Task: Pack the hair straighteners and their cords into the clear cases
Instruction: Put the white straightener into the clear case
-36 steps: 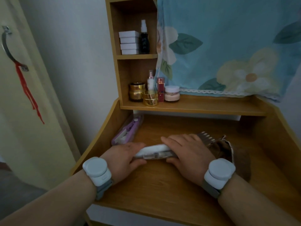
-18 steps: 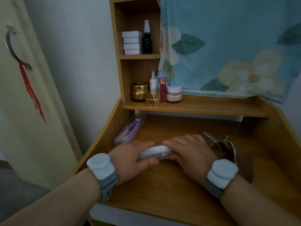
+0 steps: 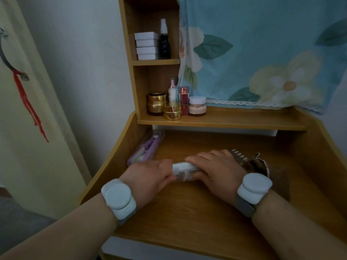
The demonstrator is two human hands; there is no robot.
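I have a clear case point(image 3: 183, 170) on the near middle of the worktop point(image 3: 197, 212), held between both hands. My left hand point(image 3: 150, 178) grips its left end, thumb curled along the near edge. My right hand point(image 3: 214, 168) lies over its right part with the fingers curled across the top, pressing down. Something white shows through the plastic, probably a straightener with its cord, though the light is too dim for me to be sure. I judge I am closing this case.

A second case point(image 3: 145, 150) lies at the far left against the worktop's side wall, with a purple straightener point(image 3: 150, 144) inside it; it looks packed already.

Just right of my right hand sits a comb point(image 3: 239, 156) on a brown pouch point(image 3: 257, 166), touching or nearly touching my knuckles.

What could go wrong: if a loop of cord sits on the rim, pressing will trap it and the lid will not shut, or it will spring open later. Pressing only on one end could tilt the case and let it skid on the smooth wood. If my right hand shifts further right, it may knock the comb off the pouch. Hard squeezing could also crack thin plastic.
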